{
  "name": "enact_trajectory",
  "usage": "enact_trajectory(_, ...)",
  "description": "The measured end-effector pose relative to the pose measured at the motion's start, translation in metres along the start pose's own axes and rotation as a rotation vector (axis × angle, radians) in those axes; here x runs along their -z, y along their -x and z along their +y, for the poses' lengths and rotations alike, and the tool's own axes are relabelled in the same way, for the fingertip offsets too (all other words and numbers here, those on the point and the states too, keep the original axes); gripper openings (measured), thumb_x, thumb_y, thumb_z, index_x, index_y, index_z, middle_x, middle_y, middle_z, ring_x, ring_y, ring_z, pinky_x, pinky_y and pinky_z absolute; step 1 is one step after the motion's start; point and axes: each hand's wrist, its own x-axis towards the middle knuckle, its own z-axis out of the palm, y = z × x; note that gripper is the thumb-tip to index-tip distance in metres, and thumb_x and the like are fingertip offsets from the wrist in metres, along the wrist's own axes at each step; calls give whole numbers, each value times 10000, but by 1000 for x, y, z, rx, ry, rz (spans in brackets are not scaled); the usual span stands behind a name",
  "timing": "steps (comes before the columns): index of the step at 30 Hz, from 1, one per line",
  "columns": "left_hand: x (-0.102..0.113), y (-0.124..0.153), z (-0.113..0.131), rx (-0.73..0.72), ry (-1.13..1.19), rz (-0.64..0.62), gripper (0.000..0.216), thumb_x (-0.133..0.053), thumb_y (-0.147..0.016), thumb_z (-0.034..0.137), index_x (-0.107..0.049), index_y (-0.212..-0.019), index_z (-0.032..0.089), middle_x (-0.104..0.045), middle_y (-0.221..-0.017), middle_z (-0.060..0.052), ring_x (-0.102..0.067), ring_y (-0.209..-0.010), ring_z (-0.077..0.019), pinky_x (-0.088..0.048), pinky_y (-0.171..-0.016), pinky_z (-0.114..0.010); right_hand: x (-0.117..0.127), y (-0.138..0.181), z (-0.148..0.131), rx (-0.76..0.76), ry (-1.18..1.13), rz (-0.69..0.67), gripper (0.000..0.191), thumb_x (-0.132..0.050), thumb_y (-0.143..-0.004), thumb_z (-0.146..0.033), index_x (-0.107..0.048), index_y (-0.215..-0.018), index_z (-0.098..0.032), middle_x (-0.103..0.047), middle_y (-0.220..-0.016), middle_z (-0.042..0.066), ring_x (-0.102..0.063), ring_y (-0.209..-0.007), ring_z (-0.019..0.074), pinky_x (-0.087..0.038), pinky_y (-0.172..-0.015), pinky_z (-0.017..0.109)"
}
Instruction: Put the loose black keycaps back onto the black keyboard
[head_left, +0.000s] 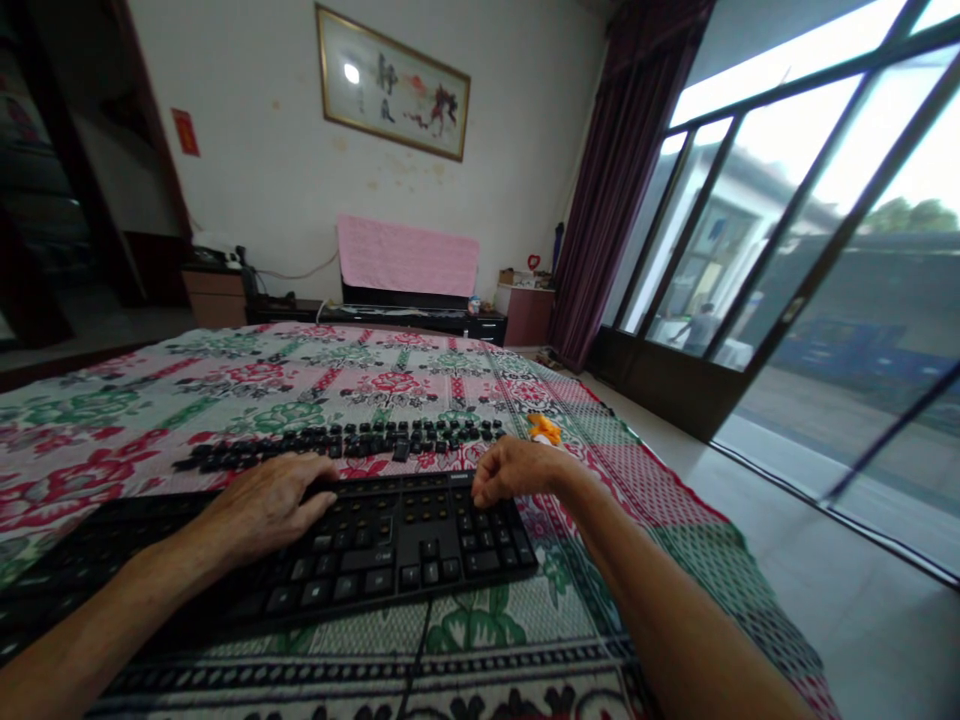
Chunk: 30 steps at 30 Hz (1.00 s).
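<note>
A black keyboard (390, 555) lies on a floral cloth (225, 390) covering the table; many of its upper key slots look bare. Rows of loose black keycaps (352, 440) sit on the cloth just behind it. My left hand (266, 500) rests flat on the keyboard's upper left part, fingers stretched out. My right hand (514, 468) is curled at the keyboard's top right corner, fingertips pinched together over the top edge; what they hold, if anything, is too small to make out.
A small orange object (545, 429) lies on the cloth right of the keycaps. The keyboard's cable (416, 650) runs toward me. Beyond the table stand a low TV stand with a pink-covered screen (407, 260), a curtain and large glass doors (787, 250).
</note>
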Motion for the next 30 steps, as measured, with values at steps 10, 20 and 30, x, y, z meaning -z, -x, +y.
enact_trajectory(10, 3, 1, 5, 37, 3, -14, 290, -379, -704, 373, -552, -884, 226, -573, -865, -28, -505, -814, -178, -374, -730, -285, -6, 6, -12, -49, 243, 64, 170, -545, -565, -270, -635, -641, -149, -495, -498, -41, -388, -450, 54, -294, -420, 162)
enact_trajectory(20, 3, 2, 6, 62, 34, -7, 241, -411, -704, 314, -540, -883, 216, -559, -876, -28, -487, -844, -174, -355, -753, -286, 9, -48, -7, 62, 543, 464, 263, -480, -614, -185, -643, -820, -204, -629, -740, 8, -530, -667, 120, -357, -602, 194)
enact_trajectory(30, 3, 3, 7, 54, 17, 11, 230, -419, -702, 312, -538, -878, 225, -559, -862, -24, -485, -836, -171, -347, -747, -278, 7, -74, 14, 86, 755, 430, 279, -494, -614, -235, -628, -858, -250, -625, -774, 17, -537, -715, 154, -346, -602, 220)
